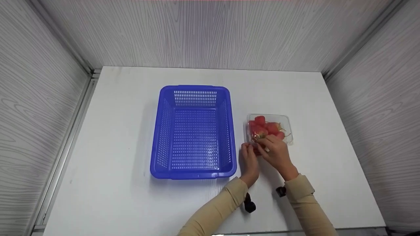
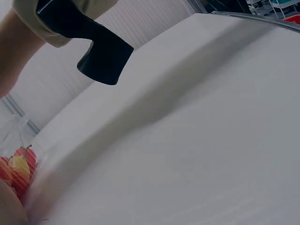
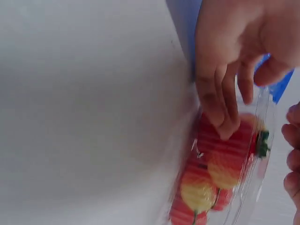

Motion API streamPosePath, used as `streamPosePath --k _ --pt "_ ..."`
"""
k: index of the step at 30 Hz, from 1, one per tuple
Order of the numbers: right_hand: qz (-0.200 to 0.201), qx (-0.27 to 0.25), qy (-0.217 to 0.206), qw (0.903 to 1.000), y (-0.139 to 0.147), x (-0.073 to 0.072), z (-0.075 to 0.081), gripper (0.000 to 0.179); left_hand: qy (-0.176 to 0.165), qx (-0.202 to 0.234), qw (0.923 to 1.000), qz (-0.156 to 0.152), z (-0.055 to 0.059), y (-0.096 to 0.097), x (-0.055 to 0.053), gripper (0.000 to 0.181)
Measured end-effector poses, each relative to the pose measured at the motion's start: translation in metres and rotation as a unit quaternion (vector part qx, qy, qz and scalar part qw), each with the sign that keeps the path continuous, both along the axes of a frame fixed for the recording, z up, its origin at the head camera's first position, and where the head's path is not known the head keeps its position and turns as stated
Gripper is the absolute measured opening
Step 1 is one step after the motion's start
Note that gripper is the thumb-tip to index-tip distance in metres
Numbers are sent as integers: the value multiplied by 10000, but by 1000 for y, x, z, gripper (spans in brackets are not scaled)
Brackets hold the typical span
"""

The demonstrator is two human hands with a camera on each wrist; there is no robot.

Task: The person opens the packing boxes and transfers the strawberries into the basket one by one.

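A clear plastic box (image 1: pixel 284 120) holds several red and red-yellow fruits (image 1: pixel 273 127) with thin stems; one has a green top. My right hand (image 1: pixel 275 153) reaches over the box's near edge. In the right wrist view its fingers (image 3: pixel 211 108) bend down in front of a red fruit, pinching nothing that I can see; whether they touch the fruit or just the plastic is unclear. By the near left corner of the box is my left hand (image 1: pixel 251 164), its fingertips (image 3: pixel 293 161) close to the wall. The left wrist view shows only part of that hand beside the box.
A blue perforated basket (image 1: pixel 193 174) stands on the white table (image 1: pixel 124 131), left of the box. Black wrist cameras (image 1: pixel 250 206) hang at both sleeves. Pale wood-grain panels (image 1: pixel 203 36) close in the table at the back and sides.
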State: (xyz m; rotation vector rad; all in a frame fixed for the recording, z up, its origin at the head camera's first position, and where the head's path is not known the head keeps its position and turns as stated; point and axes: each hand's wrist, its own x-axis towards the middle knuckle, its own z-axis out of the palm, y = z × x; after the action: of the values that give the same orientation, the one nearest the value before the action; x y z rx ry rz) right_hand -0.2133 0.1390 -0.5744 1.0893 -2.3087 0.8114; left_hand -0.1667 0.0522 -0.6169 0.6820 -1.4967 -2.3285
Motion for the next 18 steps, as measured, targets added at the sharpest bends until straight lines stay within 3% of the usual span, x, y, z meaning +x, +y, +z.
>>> streamPosePath --k 6,10,15,18 --pt "-178 360 -156 9991 -10 5 -4 21 59 -503 9985 -216 -3 2 3 21" --pt "-314 356 -188 9987 -11 4 -7 19 233 -596 9978 -180 3 -1 4 18" --pt "-226 379 91 9990 -10 0 -10 19 350 -285 9989 -159 -2 0 1 16" --pt "-50 442 352 9984 -8 -1 -12 23 242 -578 9980 -109 3 -1 4 15"
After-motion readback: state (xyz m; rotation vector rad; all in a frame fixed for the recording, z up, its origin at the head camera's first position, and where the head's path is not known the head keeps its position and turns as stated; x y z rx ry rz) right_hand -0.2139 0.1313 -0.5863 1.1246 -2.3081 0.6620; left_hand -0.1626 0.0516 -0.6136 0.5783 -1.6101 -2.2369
